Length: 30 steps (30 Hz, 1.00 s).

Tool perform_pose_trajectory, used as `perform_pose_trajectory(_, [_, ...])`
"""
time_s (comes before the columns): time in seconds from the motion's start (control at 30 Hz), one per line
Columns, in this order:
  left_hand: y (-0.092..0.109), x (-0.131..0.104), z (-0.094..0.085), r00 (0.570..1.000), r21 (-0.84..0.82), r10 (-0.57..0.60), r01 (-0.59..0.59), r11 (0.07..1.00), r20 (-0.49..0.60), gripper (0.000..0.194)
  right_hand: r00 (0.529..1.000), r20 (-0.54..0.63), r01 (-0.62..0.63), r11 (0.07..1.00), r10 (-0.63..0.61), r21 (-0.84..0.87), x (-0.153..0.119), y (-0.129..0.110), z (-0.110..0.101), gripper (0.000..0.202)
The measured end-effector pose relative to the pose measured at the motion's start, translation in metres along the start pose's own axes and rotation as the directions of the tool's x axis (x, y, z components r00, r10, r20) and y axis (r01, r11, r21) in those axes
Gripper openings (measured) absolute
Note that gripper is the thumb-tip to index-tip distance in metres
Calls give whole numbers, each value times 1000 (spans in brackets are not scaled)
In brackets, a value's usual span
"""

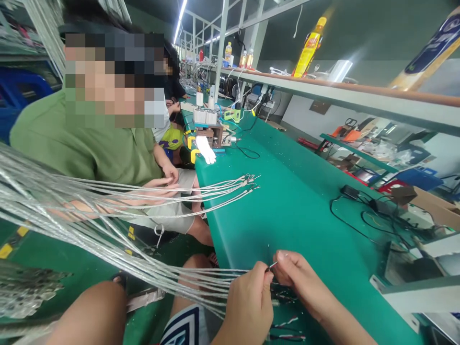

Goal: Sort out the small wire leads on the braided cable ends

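Long silvery braided cables (201,273) run from the left to my hands at the green table's near edge. My left hand (249,302) is closed in a pinch on a cable end with thin wires. My right hand (300,278) pinches a thin wire tip just right of the left fingers. Below and between the hands, more stripped cable ends with red, white and black wires lie on the table. Another bundle of cables (223,194) rests farther up, its frayed ends on the green surface.
A person in a green shirt (104,148) sits at the left, hands near the cables. A small machine (208,129) and a white glove (206,149) are at the far end. Black adapters with cords (350,192) lie right; a shelf (323,84) holds bottles.
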<state>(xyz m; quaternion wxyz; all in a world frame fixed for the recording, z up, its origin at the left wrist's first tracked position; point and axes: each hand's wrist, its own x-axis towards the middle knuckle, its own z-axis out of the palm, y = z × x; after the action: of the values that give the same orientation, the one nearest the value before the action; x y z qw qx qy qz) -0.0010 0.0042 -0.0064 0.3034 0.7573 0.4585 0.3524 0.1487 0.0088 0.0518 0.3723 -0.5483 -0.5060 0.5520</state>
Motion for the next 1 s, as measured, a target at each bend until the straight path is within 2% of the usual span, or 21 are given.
perform_pose_trajectory(0.07, [0,-1,-1,1000,-10,3,-3,1000,-14,25,999,52,5,999,-7,43,2,6,7,53])
perform_pose_trajectory(0.17, [0,-1,-1,999,-22,33,-34,999,-27,24,996,69,54,998,-52,-27,2,12,16,57])
perform_pose_trajectory(0.3, [-1,-2,-2,998,-24,59,-59,998,-2,24,997,-10,81,995,-81,-54,3,15,20,61])
perform_pose_trajectory(0.37, [-1,-2,-2,999,-16,43,-43,999,10,25,987,-122,105,994,-102,14,5,9,10,59])
perform_pose_trajectory(0.4, [-1,-2,-3,999,-16,32,-32,999,15,26,969,-208,145,988,-131,56,6,4,1,57])
perform_pose_trajectory(0.43, [-1,-2,-3,1000,-19,18,-17,1000,20,27,932,-318,212,974,-175,83,6,-2,-10,55])
perform_pose_trajectory(0.5, [0,-2,-3,999,-32,-8,9,999,32,28,802,-513,377,926,-308,35,3,-19,-37,51])
perform_pose_trajectory(0.53, [1,-2,-3,999,-42,-19,21,999,43,28,740,-560,424,905,-372,-39,-1,-28,-49,49])
perform_pose_trajectory(0.57, [1,-2,-3,998,-53,-30,32,998,52,29,722,-544,425,895,-426,-136,-5,-36,-59,47])
perform_pose_trajectory(0.6, [1,-1,-3,998,-66,-38,41,997,59,29,733,-489,400,881,-473,-253,-10,-43,-66,44])
perform_pose_trajectory(0.67, [2,-1,-3,997,-97,-38,44,994,61,29,818,-279,320,801,-503,-506,-20,-55,-70,32])
perform_pose_trajectory(0.73, [2,-1,-4,998,-124,-18,25,992,56,29,884,-85,278,663,-460,-695,-28,-62,-62,16])
perform_pose_trajectory(0.77, [2,0,-4,998,-135,-9,17,991,57,29,906,-24,266,610,-423,-746,-30,-63,-56,13])
perform_pose_trajectory(0.87, [1,0,-3,997,-155,9,3,988,77,32,943,77,251,541,-324,-802,-30,-64,-38,17])
perform_pose_trajectory(1.0, [-1,0,-2,998,-182,49,-41,982,40,30,959,89,230,556,-269,-799,-22,-58,-35,19])
